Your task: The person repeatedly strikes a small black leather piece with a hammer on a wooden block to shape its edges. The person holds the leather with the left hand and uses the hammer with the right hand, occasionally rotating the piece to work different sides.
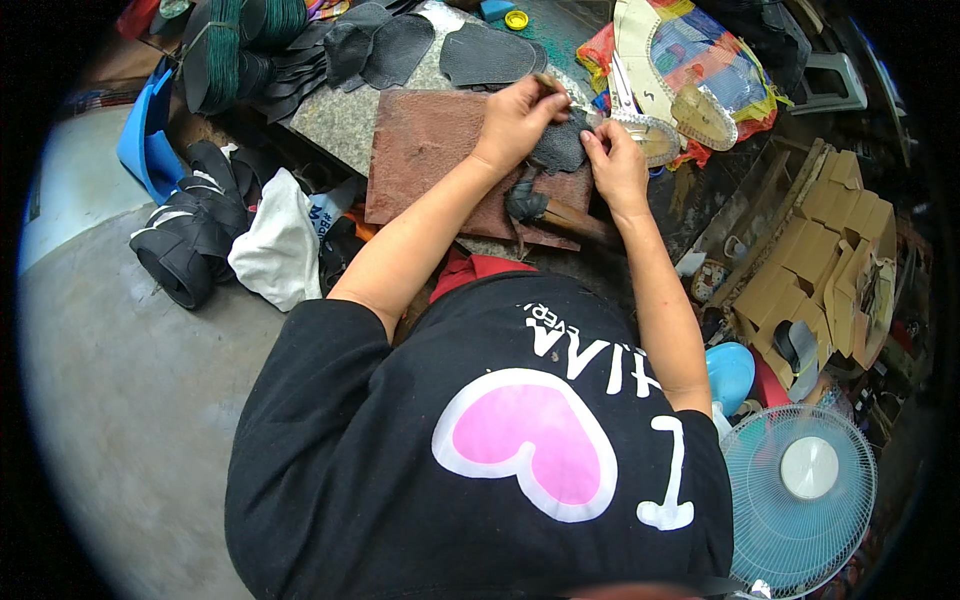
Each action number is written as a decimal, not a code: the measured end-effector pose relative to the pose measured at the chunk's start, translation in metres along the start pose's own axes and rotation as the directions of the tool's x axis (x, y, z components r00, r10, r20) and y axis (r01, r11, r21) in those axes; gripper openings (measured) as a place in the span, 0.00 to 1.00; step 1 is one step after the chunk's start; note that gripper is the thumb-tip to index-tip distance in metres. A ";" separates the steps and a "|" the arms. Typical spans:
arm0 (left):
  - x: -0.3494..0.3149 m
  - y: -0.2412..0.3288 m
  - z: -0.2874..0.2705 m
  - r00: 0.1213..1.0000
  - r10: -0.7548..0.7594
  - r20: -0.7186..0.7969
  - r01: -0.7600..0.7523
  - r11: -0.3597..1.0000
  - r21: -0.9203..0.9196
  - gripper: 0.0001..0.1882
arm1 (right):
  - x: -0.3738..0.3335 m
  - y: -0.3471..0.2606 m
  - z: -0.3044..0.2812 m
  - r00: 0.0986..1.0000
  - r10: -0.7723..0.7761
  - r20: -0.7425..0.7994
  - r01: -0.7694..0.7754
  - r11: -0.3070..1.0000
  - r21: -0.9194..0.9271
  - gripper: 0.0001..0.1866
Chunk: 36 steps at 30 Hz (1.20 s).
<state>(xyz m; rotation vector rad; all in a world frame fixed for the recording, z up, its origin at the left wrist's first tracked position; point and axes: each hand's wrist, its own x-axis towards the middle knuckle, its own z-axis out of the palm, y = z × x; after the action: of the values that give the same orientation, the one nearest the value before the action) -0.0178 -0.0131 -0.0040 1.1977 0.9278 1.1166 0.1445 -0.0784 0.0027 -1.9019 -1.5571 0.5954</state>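
Note:
A small black textured leather piece (558, 150) is between my two hands over the reddish-brown slab (420, 150). My right hand (618, 170) is closed on its right edge, thumb against the surface. My left hand (518, 122) is pinched at the top edge of the same piece; a thin brownish strip shows at its fingertips, too small to make out. Below them on the slab lies a hammer (575, 218) with a wooden handle and a dark wrapped head, close to my right wrist.
Cut black leather pieces (490, 55) lie along the speckled tabletop's far side. Pale shoe patterns (640, 70) rest on a colourful plastic sack (715, 60) at far right. To the right stand cardboard boxes (810, 250) and a fan (800, 500). A white cloth (280, 245) hangs left.

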 end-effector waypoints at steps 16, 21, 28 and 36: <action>0.000 0.005 0.003 0.971 0.196 0.136 -0.237 0.868 0.437 0.08 | -0.001 -0.017 -0.014 1.000 -0.009 0.027 0.011 0.998 -0.056 0.18; 0.001 0.006 0.007 0.903 0.350 0.249 -0.429 0.727 0.536 0.09 | -0.050 -0.037 -0.056 0.916 -0.241 0.321 0.331 0.906 -0.264 0.23; 0.004 0.008 0.007 0.851 0.410 0.329 -0.526 0.668 0.527 0.08 | -0.080 -0.025 -0.069 0.881 -0.422 0.214 0.463 0.864 -0.200 0.18; 0.000 0.009 0.015 0.799 0.471 0.375 -0.600 0.570 0.562 0.09 | -0.058 -0.059 -0.135 0.931 -0.248 -0.269 0.348 0.825 0.445 0.19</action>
<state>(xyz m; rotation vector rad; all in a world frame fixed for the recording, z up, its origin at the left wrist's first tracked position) -0.0046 -0.0162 0.0069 2.2687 0.8497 1.1409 0.1821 -0.1501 0.1384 -1.2628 -1.3757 0.5691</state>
